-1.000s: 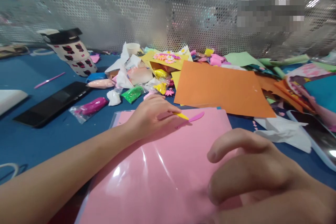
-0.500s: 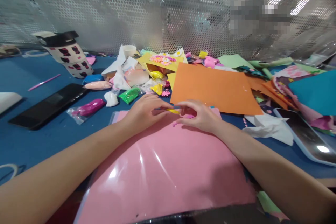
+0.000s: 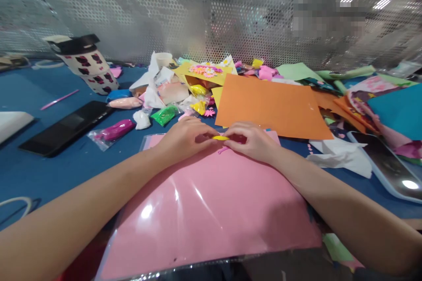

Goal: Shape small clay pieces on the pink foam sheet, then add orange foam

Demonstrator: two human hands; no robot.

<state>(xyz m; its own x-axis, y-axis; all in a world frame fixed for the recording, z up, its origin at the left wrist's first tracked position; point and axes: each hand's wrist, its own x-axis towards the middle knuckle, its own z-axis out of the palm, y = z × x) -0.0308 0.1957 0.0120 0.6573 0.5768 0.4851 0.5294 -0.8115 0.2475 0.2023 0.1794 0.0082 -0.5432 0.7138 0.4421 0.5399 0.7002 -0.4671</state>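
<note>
Between my fingertips is a small yellow piece of modelling clay, pinched at both ends. My left hand grips its left end with thumb and forefinger. My right hand has closed on the right end in the same way. Both hands are over the far part of a pink sheet in a clear plastic sleeve. A thin pink tool lies on the sheet just below the clay, partly covered by my right hand.
Bagged clay in magenta and green lies left of centre. Orange paper sits beyond my right hand. Phones flank the work area, with a patterned tumbler at back left and a white tissue at right.
My right fingers have come in to the left and closed on the yellow clay's right end. The left hand still pinches it. The view has shifted slightly.
</note>
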